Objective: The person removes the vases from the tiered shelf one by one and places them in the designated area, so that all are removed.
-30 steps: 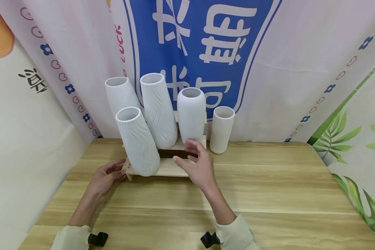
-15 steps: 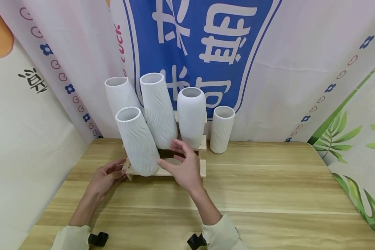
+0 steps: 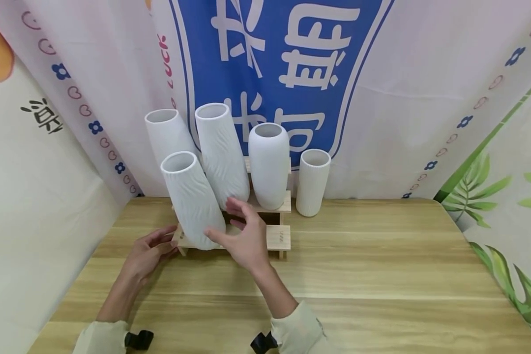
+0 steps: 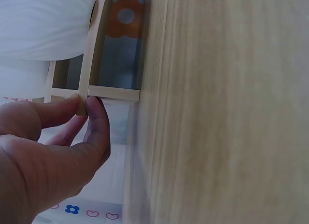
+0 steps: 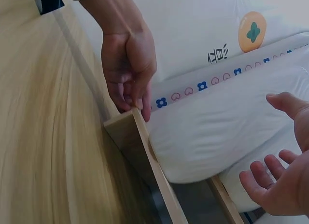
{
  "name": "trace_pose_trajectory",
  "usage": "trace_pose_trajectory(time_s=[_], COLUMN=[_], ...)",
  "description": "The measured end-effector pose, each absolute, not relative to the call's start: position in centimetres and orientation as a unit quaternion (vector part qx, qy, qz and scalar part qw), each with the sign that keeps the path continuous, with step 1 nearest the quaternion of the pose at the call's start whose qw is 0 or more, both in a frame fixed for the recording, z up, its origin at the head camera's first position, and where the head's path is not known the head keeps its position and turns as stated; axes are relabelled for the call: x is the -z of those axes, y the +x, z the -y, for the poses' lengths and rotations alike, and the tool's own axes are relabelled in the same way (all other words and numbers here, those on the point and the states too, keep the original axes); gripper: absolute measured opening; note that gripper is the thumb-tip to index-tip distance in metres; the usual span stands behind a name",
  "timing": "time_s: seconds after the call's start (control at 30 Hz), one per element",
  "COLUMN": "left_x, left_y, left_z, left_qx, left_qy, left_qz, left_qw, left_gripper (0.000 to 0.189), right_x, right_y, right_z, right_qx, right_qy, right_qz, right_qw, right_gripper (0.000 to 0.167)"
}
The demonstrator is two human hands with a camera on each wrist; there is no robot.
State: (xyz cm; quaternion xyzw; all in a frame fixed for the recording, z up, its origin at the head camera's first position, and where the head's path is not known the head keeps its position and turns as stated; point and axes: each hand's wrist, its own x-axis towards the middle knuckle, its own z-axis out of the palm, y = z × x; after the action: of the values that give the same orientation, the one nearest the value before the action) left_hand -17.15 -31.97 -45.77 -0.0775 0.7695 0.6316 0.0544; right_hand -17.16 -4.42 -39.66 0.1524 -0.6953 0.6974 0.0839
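Note:
A tiered wooden stand (image 3: 279,237) holds several white vases. My left hand (image 3: 147,253) pinches the left end of its lowest board between thumb and fingers; the left wrist view shows this grip on the board end (image 4: 85,84) up close. On that lowest tier a wavy-textured vase (image 3: 192,199) leans to the left. Just right of it is my right hand (image 3: 245,241), thumb and fingers spread, holding nothing. In the right wrist view, the fingers (image 5: 260,178) appear apart from the wavy vase (image 5: 207,137).
Behind stand another wavy vase (image 3: 221,157), a plain vase (image 3: 168,135) at the back left and a rounded vase (image 3: 269,167). A ribbed vase (image 3: 313,182) stands on the wooden table (image 3: 380,265) right of the stand. A printed curtain (image 3: 380,123) hangs behind.
My right hand has moved left along the lowest tier, from below the rounded vase to beside the front wavy vase. The left hand keeps its place; the head view has shifted slightly.

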Motion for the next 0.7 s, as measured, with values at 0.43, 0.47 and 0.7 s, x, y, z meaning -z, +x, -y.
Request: trace_pose_trajectory(time_s=[0.43,0.47,0.7], left_x=[45.5,45.5,45.5], left_y=[-16.9,-16.9,-16.9], left_z=[31.9,31.9,31.9], left_qx=[-0.627,-0.628,-0.631], left_qy=[-0.079,-0.079,-0.078], left_qz=[-0.773,-0.772,-0.77], left_qw=[0.052,0.052,0.05], left_gripper=[0.06,0.06,0.062], right_x=[40.5,40.6,41.2], right_y=[-17.0,-17.0,-16.9], right_z=[8.4,8.6,9.9], right_qx=[-0.69,-0.688,-0.658], right_qy=[0.129,0.127,0.104], right_qz=[0.685,0.684,0.701], right_qw=[0.196,0.206,0.255], right_gripper=[0.077,0.078,0.086])
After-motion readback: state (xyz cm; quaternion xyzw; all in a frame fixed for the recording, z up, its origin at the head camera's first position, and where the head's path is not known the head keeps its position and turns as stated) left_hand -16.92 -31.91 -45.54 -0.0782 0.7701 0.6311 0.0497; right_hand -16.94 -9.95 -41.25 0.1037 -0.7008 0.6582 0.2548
